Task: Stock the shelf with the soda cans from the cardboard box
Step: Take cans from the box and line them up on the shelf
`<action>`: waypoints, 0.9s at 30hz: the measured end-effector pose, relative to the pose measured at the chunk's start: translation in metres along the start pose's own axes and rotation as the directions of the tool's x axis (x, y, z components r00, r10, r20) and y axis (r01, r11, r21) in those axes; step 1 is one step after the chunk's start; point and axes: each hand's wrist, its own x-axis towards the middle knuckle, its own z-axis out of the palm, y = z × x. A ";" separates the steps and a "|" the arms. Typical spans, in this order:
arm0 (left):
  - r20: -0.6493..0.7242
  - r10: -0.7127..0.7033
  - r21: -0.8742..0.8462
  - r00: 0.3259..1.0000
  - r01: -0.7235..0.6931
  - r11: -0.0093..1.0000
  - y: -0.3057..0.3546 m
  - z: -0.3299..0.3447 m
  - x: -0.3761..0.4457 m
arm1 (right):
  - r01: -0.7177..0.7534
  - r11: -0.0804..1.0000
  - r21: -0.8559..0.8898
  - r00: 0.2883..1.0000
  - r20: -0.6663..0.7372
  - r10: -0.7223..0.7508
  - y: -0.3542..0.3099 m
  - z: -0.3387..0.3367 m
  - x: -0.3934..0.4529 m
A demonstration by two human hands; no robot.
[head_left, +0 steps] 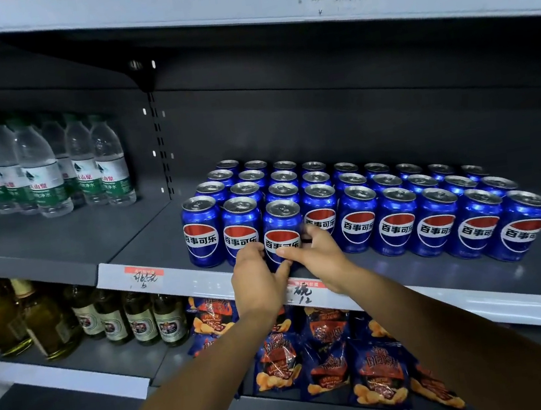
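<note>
Several rows of blue soda cans (397, 220) with red, white and blue logos stand on the grey middle shelf (151, 243). One can (281, 224) stands at the front edge, slightly ahead of the front row. My left hand (258, 281) grips its lower left side. My right hand (319, 256) grips its lower right side, with the fingers wrapped round the can. Both forearms reach up from the bottom of the view. The cardboard box is not in view.
Water bottles (43, 171) with green labels stand on the same level at the left. Below, green glass bottles (140, 319) and blue snack bags (328, 357) fill the lower shelf. An upper shelf (238, 7) hangs overhead. Bare shelf lies left of the cans.
</note>
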 end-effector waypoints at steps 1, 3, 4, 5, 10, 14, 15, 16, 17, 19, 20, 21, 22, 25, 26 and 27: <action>0.003 -0.004 0.002 1.000 0.004 1.000 0.000 0.000 0.000 | -0.002 1.000 -0.007 1.000 -0.013 0.002 0.001 0.001 0.001; 0.008 -0.011 0.007 1.000 0.011 1.000 0.000 -0.001 0.001 | -0.004 1.000 -0.019 1.000 -0.029 0.004 0.005 0.002 0.003; 0.009 -0.012 0.010 1.000 0.012 1.000 0.001 -0.001 0.001 | -0.001 1.000 -0.017 0.999 -0.032 0.001 0.006 0.003 0.004; 0.009 -0.010 0.015 1.000 0.010 1.000 0.001 -0.001 0.001 | 0.001 1.000 -0.016 0.999 -0.036 -0.002 0.007 0.003 0.004; 0.002 -0.010 0.046 1.000 0.010 0.999 0.004 -0.001 0.002 | 0.013 1.000 0.010 0.999 -0.045 -0.012 0.009 0.004 0.004; -0.001 -0.002 0.076 1.000 0.002 0.997 0.003 0.000 0.001 | 0.015 1.000 -0.002 1.000 -0.016 -0.015 0.010 0.003 0.004; -0.001 0.002 0.083 1.000 -0.002 0.997 0.003 0.000 0.000 | 0.009 1.000 -0.003 1.000 -0.006 -0.009 0.010 0.002 0.004; 0.000 0.007 0.089 1.000 -0.006 0.996 0.003 0.000 0.000 | 0.000 1.000 0.000 1.000 0.005 0.000 0.010 0.001 0.004; 0.001 0.010 0.094 1.000 -0.010 0.996 0.003 0.000 0.000 | -0.012 1.000 0.005 1.000 0.013 0.012 0.010 0.000 0.004; 0.002 0.016 0.100 1.000 -0.016 0.995 0.003 0.000 -0.001 | -0.032 0.999 0.022 0.999 0.023 0.032 0.010 -0.001 0.005; 0.003 0.017 0.102 1.000 -0.018 0.995 0.003 -0.001 -0.002 | -0.039 0.999 0.027 0.999 0.024 0.038 0.010 -0.001 0.006; 0.005 0.019 0.107 1.000 -0.020 0.994 0.003 -0.001 -0.002 | -0.044 0.999 0.030 0.999 0.021 0.044 0.011 -0.001 0.006; 0.009 0.021 0.113 1.000 -0.022 0.993 0.002 -0.001 -0.002 | -0.047 0.998 0.029 0.999 0.016 0.047 0.011 -0.001 0.006; 0.015 0.033 0.122 0.999 -0.034 0.992 0.000 -0.001 -0.001 | -0.045 0.999 0.021 0.999 0.023 0.044 0.013 -0.001 0.007; 0.014 0.034 0.121 0.999 -0.035 0.992 -0.001 -0.001 -0.001 | -0.044 0.999 0.020 0.999 0.027 0.043 0.013 -0.002 0.007; 0.012 0.033 0.121 0.999 -0.035 0.992 -0.001 -0.001 -0.001 | -0.043 0.999 0.018 0.999 0.028 0.042 0.013 -0.002 0.007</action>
